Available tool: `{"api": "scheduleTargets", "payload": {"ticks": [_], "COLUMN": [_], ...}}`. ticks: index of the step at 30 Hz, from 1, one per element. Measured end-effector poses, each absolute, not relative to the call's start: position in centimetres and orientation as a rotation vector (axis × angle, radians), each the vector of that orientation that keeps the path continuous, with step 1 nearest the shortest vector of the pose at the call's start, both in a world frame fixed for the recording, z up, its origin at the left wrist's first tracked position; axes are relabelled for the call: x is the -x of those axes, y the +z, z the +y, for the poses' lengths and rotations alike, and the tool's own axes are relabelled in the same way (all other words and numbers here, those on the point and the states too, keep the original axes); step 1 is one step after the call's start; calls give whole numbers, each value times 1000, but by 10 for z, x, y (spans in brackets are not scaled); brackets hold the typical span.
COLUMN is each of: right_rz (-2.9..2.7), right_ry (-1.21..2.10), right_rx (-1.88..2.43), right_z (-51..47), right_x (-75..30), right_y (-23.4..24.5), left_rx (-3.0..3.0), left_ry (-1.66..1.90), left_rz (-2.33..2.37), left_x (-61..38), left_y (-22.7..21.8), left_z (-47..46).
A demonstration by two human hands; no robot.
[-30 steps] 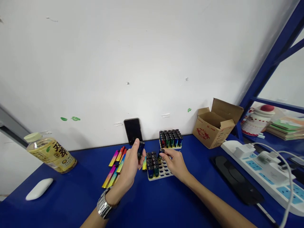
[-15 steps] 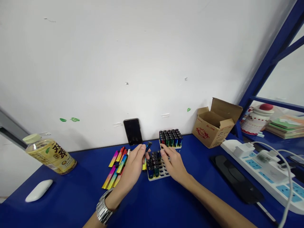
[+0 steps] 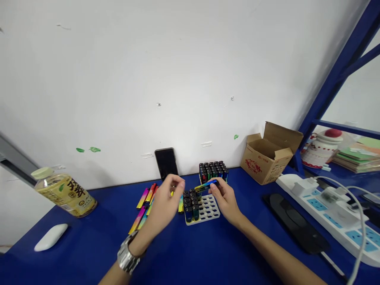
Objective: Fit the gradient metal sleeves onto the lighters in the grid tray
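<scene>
My right hand [image 3: 224, 200] pinches a rainbow-coloured lighter [image 3: 205, 187] and holds it sideways above a white grid tray [image 3: 211, 209]. The tray's left part holds several upright lighters [image 3: 191, 202]. My left hand [image 3: 164, 206], with a metal watch on the wrist, hovers curled just left of the tray, above a row of loose colourful lighters [image 3: 146, 208] lying on the blue table [image 3: 190, 253]. What its fingers hold is hidden. A second tray full of lighters [image 3: 213, 173] stands behind, near the wall.
A black phone [image 3: 166, 163] leans on the wall. A tea bottle [image 3: 63, 190] and a white mouse [image 3: 51, 236] lie at left. At right are an open cardboard box [image 3: 271, 153], a black flat object [image 3: 297, 227] and a white power strip [image 3: 329, 211].
The lighter passed from my left hand to my right hand, which lifted off the tray and now holds it sideways above it. My left hand drew back slightly.
</scene>
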State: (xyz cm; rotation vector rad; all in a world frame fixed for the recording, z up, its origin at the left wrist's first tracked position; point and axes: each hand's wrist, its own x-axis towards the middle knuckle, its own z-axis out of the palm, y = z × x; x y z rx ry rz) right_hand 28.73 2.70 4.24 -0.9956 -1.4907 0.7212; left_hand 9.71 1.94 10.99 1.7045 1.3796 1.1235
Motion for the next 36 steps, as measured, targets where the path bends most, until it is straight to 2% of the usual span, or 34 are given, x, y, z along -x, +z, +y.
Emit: {"api": "scheduleTargets", "payload": {"ticks": [6,10,15,19,26,29,36], "right_rz": [-1883,-2066,-2044,-2071,-2329,-2298,-2252], "right_ry": [473,379,455,379,96,118,224], "right_rx": [970,997,1036,1038,1359,1394,1459], "right_z": [35,34,34,33,23,20,19], "right_x": [-300,-295,-292,-292,-283,-283,-286], "right_y": [33,33,34,34,41,44,47], "left_rx": [-1147,-1092,-1136,-1601,-2323,-2335,-2196], "left_ry": [1340,1398,1432,1165,162,64,140], "left_rz": [1279,1223,1220,1525,1975,1967,1891], "left_x": [-63,-51,-50,-58,-86,-92,-88], "left_y": [97,91,98,95,68,64,63], "left_z": [76,102,102,84,46,42,39]}}
